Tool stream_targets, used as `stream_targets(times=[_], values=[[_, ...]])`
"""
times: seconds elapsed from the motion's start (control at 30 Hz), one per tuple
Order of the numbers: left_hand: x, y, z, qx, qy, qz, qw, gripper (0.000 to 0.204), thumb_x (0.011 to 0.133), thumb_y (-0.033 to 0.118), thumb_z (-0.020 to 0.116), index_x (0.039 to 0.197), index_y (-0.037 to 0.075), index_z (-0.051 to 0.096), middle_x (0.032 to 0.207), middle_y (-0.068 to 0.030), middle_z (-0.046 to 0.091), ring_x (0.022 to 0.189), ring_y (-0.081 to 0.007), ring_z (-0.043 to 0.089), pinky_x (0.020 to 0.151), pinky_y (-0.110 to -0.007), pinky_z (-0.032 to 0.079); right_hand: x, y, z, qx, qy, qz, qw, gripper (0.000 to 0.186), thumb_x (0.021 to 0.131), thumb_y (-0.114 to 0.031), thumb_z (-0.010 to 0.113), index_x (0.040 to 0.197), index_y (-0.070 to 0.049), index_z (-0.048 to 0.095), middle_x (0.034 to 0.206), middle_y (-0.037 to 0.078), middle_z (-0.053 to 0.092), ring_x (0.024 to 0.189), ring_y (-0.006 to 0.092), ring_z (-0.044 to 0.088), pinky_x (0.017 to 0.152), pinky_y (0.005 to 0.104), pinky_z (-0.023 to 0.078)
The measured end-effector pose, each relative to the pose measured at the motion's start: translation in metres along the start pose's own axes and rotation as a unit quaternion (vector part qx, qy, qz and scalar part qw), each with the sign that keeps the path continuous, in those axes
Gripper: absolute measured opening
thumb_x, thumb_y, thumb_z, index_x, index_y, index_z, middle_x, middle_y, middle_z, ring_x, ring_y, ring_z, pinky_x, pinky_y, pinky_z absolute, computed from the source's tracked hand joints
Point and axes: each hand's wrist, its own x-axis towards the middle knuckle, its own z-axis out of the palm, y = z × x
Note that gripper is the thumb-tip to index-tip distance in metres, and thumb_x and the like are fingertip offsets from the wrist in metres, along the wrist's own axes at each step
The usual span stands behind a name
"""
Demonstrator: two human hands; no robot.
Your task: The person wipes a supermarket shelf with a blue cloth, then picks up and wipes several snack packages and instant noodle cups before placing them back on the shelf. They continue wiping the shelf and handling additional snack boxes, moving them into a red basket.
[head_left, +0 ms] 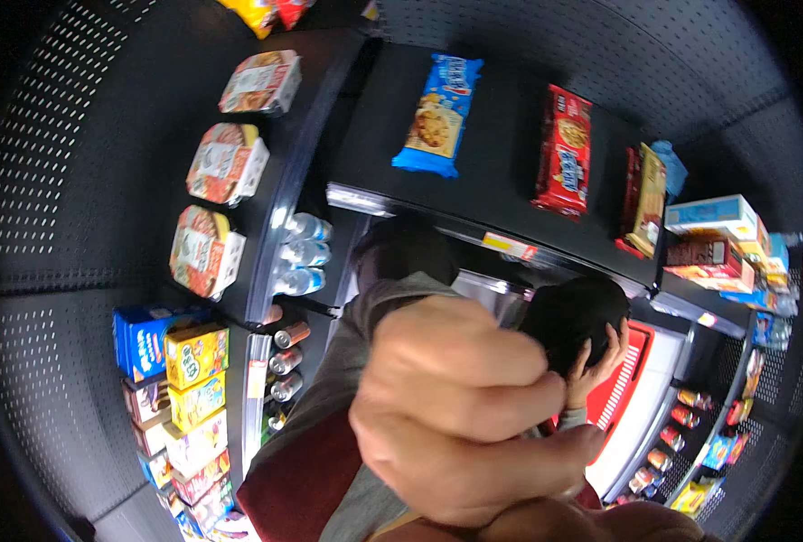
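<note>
My left hand (464, 406) is curled closed and fills the middle of the head view, very near the camera. The inside of its fist is hidden, so whatever it may hold does not show. Its grey sleeve (333, 357) runs beside my left knee (410, 246), which is in black cloth. My right hand (603, 359) rests against my black-clad right knee (568, 316), fingers apart and laid along it. Past that hand stands a red slotted plastic basket (634, 361). On the shelf ahead lie a blue cookie pack (437, 116) and a red cookie pack (566, 152).
Black shelves surround me. Left are sealed food trays (228, 163), water bottles (304, 253), drink cans (286, 361) and stacked snack boxes (198, 352). Right are a gold-and-red pack (645, 199), boxes (710, 217) and cans (672, 438). A shelf edge (455, 223) crosses above my knees.
</note>
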Motion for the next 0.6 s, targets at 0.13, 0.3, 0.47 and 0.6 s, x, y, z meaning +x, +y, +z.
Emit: stream_targets(times=[0.13, 0.3, 0.47, 0.6], values=[[-0.006, 0.012, 0.008, 0.145, 0.07, 0.025, 0.987, 0.017, 0.098, 0.019, 0.06, 0.081, 0.017, 0.064, 0.082, 0.0089, 0.058, 0.051, -0.0071, 0.053, 0.065, -0.03, 0.035, 0.0, 0.0, -0.005, -0.042, -0.007, -0.002, 0.999, 0.04, 0.093, -0.015, 0.063, 0.131, -0.004, 0.056, 0.149, 0.023, 0.046, 0.136, 0.0426, 0.042, 0.116, 0.0529, 0.028], [0.001, 0.012, 0.013, 0.073, 0.139, 0.046, 0.987, 0.005, 0.099, 0.015, 0.054, 0.1, 0.015, 0.059, 0.083, 0.0083, 0.058, 0.05, -0.0094, 0.053, 0.064, -0.031, 0.036, 0.001, -0.005, -0.004, -0.017, 0.007, -0.013, 1.0, 0.039, 0.094, -0.017, 0.063, 0.13, -0.005, 0.056, 0.149, 0.022, 0.046, 0.136, 0.0423, 0.042, 0.115, 0.0527, 0.029], [0.004, 0.012, 0.012, -0.013, 0.014, -0.008, 1.0, 0.02, 0.093, 0.013, 0.06, 0.111, 0.013, 0.053, 0.084, -0.0003, 0.07, 0.052, -0.0175, 0.058, 0.055, -0.034, 0.044, -0.002, -0.001, -0.004, -0.019, 0.006, -0.014, 1.0, 0.037, 0.095, -0.018, 0.062, 0.128, -0.002, 0.057, 0.149, 0.024, 0.045, 0.136, 0.0425, 0.041, 0.116, 0.0523, 0.03], [0.006, 0.011, 0.027, -0.198, 0.054, -0.06, 0.977, 0.014, 0.082, 0.007, 0.068, 0.092, 0.005, 0.058, 0.088, -0.0186, 0.07, 0.057, -0.0185, 0.057, 0.049, -0.033, 0.042, -0.002, -0.006, -0.005, -0.017, -0.003, -0.004, 1.0, 0.038, 0.095, -0.018, 0.062, 0.128, 0.0, 0.057, 0.149, 0.025, 0.045, 0.137, 0.0424, 0.042, 0.116, 0.0523, 0.03]])
